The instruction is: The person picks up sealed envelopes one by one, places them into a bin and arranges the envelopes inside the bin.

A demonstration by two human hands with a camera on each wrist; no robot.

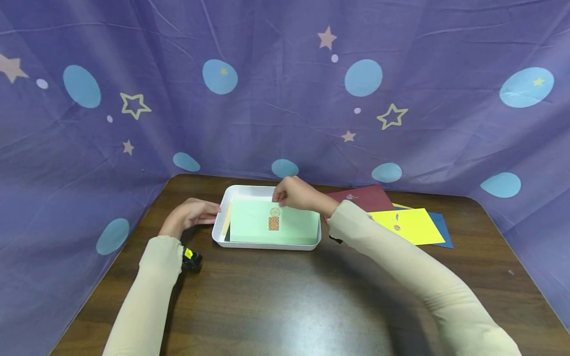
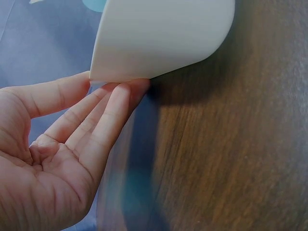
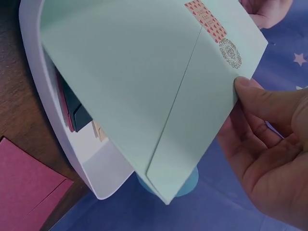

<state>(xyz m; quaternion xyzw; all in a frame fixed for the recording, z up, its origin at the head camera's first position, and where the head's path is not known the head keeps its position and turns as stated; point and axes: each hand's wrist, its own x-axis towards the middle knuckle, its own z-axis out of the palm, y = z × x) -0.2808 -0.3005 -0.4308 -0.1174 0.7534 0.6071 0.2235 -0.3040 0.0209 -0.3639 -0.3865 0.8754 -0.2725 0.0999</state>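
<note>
A mint green envelope [image 1: 249,222] with a small patterned sticker and a round printed seal lies tilted inside a white tray [image 1: 262,245]. My right hand [image 1: 294,193] pinches its far edge; in the right wrist view the thumb [image 3: 245,83] presses on the envelope's front face. My left hand [image 1: 191,216] holds the tray's left end, its thumb at the rim and its fingers against the outer wall in the left wrist view. Beneath the green envelope, the right wrist view shows edges of dark [image 3: 82,118] and other envelopes in the tray.
Right of the tray lie a dark red envelope [image 1: 367,199], a yellow envelope [image 1: 416,225] and a blue envelope [image 1: 441,227], partly overlapping. They rest on a brown wooden table [image 1: 267,296]. A purple curtain [image 1: 285,123] with stars hangs behind the table.
</note>
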